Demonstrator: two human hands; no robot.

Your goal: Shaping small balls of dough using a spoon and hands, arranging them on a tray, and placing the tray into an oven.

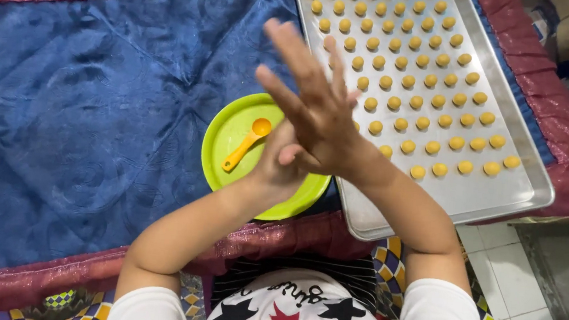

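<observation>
Dough pressed between flat hands (307, 124) (hidden, presumably) above green plate (232, 135) — soft, sticky; best cupped lightly — tray (504, 123) beside plate.

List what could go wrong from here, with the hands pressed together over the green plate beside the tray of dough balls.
1. The right hand lies flat on the left hand, above the green plate; anything rolled between the palms is hidden and might slip out past the rim.
2. The right forearm hangs over the metal tray corner; dropping it could squash the nearest dough balls.
3. The tray's near corner seems to overhang the blue cloth; a nudge may tip it.
</observation>
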